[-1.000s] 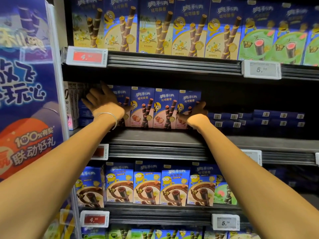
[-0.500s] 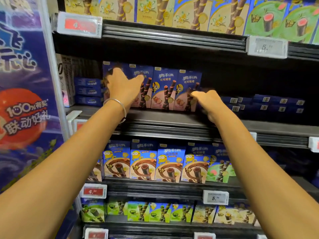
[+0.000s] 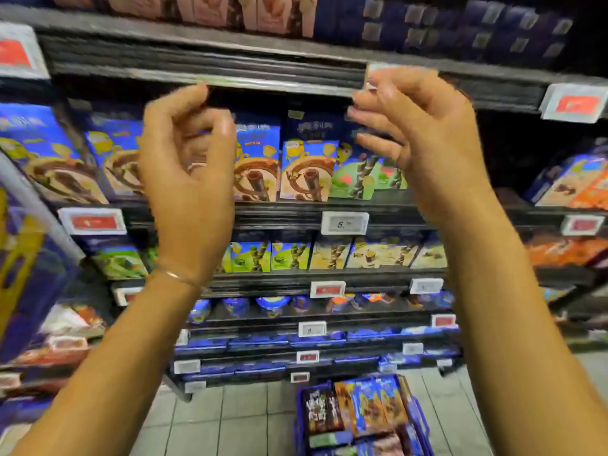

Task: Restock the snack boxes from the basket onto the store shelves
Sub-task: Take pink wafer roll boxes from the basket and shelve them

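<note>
Head view: my left hand (image 3: pixel 187 166) is up at 10 o'clock and my right hand (image 3: pixel 418 143) at 2 o'clock. Half a second ago both were on the row they were squaring up on the shelves (image 3: pixel 286 210). Now both are off it and in the air, fingers loosely curled and holding nothing. My gaze has dropped too, so the basket (image 3: pixel 422 419) now shows at 5 o'clock on the floor (image 3: pixel 230 422), well below my hands. Boxes (image 3: pixel 362 406) stand packed inside it. I judge that row finished and stock still waiting. Next I reach down toward 5 o'clock for another box. The picture is blurred, so I cannot read which flavour sits on top.
</note>
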### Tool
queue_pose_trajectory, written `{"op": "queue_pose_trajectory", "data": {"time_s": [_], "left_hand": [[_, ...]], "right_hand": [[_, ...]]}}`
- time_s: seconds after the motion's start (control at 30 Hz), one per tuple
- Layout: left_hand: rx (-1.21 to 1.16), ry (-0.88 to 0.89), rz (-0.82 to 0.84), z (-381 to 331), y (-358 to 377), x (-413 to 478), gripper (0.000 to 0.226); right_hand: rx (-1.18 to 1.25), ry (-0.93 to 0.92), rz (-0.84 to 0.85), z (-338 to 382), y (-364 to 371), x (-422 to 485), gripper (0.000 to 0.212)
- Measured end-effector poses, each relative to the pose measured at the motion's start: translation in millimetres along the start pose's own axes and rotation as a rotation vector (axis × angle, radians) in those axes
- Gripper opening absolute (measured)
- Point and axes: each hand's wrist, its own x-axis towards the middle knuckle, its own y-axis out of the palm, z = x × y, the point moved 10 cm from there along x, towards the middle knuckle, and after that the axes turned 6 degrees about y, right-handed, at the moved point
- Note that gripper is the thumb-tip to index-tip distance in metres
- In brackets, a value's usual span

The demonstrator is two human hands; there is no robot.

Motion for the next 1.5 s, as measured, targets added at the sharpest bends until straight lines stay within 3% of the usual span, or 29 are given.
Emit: {"op": "queue_pose_trajectory", "data": {"time_s": [0.1, 0.23, 0.33, 0.47, 0.57, 0.67, 0.73, 0.87, 1.03, 1.17, 1.27, 1.37, 1.5], "left_hand": [[0.021, -0.191, 0.016, 28.7, 9.9, -94.2, 0.014], [0.152, -0.542, 0.172, 83.1, 33.7, -242.2, 0.007], [0.221, -0.773, 0.249, 112.6, 46.7, -346.3, 0.011], [0.267, -1.058, 0.316, 139.5, 54.3, -459.2, 0.02], [0.262, -1.187, 0.33, 152.7, 56.5, -523.5, 0.02], [0.236, -1.306, 0.393, 177.7, 64.3, -582.0, 0.02], [0.258, -1.327, 0.449, 195.9, 67.5, -612.2, 0.021], [0.237, -1.347, 0.484, 243.5, 73.8, -675.8, 0.018], [0.25, -1.37, 0.473, 324.3, 76.2, -767.3, 0.022], [0.376, -1.268, 0.523, 393.4, 79.8, -830.4, 0.031], [0.319, -1.131, 0.452, 431.8, 92.3, -857.3, 0.03], [0.248, -1.1, 0.364, 458.7, 104.4, -879.1, 0.03], [0.2, -1.147, 0.32, 474.2, 113.0, -895.8, 0.038]], "right_hand": [[0.049, 0.19, -0.008, -73.5, -43.1, -43.9, 0.02], [0.038, 0.527, 0.017, -201.0, -96.9, -127.1, 0.009], [-0.017, 0.731, 0.026, -291.7, -137.3, -199.0, 0.016], [-0.07, 0.99, -0.013, -388.9, -190.0, -283.9, 0.007], [-0.103, 1.12, -0.092, -446.7, -224.6, -336.1, 0.006], [-0.149, 1.246, -0.124, -503.1, -244.4, -382.4, 0.022], [-0.223, 1.286, -0.094, -537.5, -250.4, -404.2, 0.009], [-0.359, 1.277, 0.048, -622.9, -254.9, -435.7, 0.006], [-0.598, 1.132, 0.17, -732.9, -274.7, -457.8, 0.025], [-0.854, 0.979, 0.39, -834.2, -267.2, -477.7, 0.038], [-1.161, 0.797, 0.544, -899.8, -256.7, -492.1, 0.055], [-1.338, 0.686, 0.539, -945.5, -260.4, -503.4, 0.063], [-1.283, 0.626, 0.46, -976.3, -270.8, -513.1, 0.065]]}}
